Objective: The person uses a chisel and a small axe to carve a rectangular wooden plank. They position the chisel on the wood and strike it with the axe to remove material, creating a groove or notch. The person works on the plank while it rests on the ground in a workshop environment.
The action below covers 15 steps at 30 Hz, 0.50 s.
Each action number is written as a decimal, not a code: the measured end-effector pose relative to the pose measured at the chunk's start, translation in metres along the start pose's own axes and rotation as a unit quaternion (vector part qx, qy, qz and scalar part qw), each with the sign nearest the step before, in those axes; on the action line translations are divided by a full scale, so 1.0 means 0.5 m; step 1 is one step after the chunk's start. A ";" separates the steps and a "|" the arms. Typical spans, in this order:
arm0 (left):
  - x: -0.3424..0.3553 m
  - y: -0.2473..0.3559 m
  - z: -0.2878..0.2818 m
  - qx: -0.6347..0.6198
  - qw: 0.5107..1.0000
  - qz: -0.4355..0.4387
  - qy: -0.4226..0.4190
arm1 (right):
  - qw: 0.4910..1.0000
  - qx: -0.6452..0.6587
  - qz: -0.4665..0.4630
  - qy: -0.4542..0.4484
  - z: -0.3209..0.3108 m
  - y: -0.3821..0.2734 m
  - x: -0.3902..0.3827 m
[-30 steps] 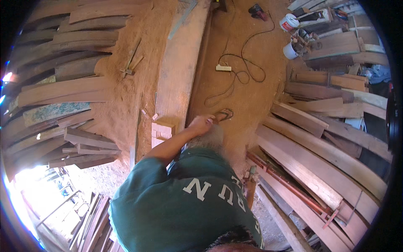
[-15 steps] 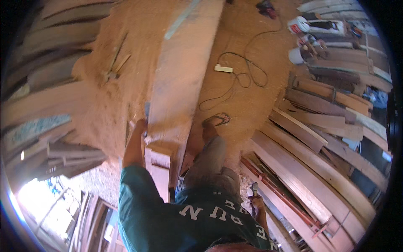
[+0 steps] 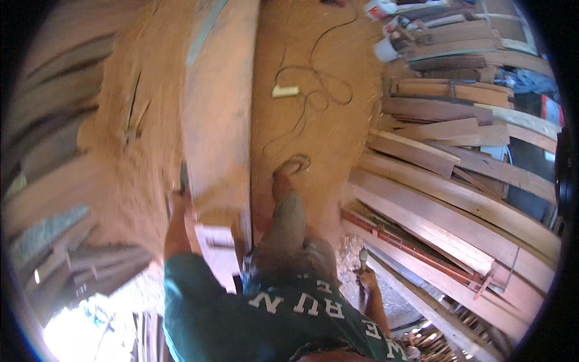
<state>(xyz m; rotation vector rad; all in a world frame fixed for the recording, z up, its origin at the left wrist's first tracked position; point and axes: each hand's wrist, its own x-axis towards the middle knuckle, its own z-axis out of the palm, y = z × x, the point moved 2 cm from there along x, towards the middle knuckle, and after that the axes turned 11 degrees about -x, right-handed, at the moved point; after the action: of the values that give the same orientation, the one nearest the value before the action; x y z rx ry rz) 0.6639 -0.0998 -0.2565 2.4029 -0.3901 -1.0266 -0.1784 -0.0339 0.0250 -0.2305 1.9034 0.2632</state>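
Note:
At the left edge of a long, wide plank (image 3: 220, 108) is my left hand (image 3: 180, 204), its fingers blurred and seemingly closed. A short dark piece (image 3: 184, 176) sticks out just beyond the fingers; I cannot make out what it is. Beside this hand, on the plank's near end, lies a pale wooden workpiece (image 3: 216, 238) with a rectangular cut in its face. Low at my right side, away from the plank, my right hand (image 3: 366, 279) is closed around the handle of a hammer (image 3: 363, 258), its head upward.
Boards (image 3: 422, 187) lie stacked on the right, with a long rust-red bar clamp (image 3: 416, 246) among them. A pale power strip (image 3: 285, 91) and its dark cord lie on the sawdust-covered floor near my sandalled foot (image 3: 295, 164). Dark timbers (image 3: 66, 120) line the left.
The view has shifted, so the plank and floor appear farther left. My left hand stays at the plank's edge by the workpiece. My right hand still holds the hammer low at my side.

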 end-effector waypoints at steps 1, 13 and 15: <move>-0.027 0.050 0.007 0.034 0.999 0.018 -0.019 | 1.000 0.029 -0.009 0.007 0.011 0.044 0.000; -0.435 0.406 -0.208 -0.270 0.958 0.086 0.038 | 0.971 0.216 -0.095 0.027 0.208 0.443 0.004; -0.531 0.438 -0.248 -0.405 0.905 0.113 -0.067 | 0.969 0.206 -0.132 0.045 0.205 0.453 -0.001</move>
<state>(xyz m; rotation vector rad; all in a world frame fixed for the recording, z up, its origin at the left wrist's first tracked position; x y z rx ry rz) 0.5613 -0.1261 0.0937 1.5119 -0.2152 -0.9898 -0.1510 0.2126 0.0074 -0.2138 1.9419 -0.3268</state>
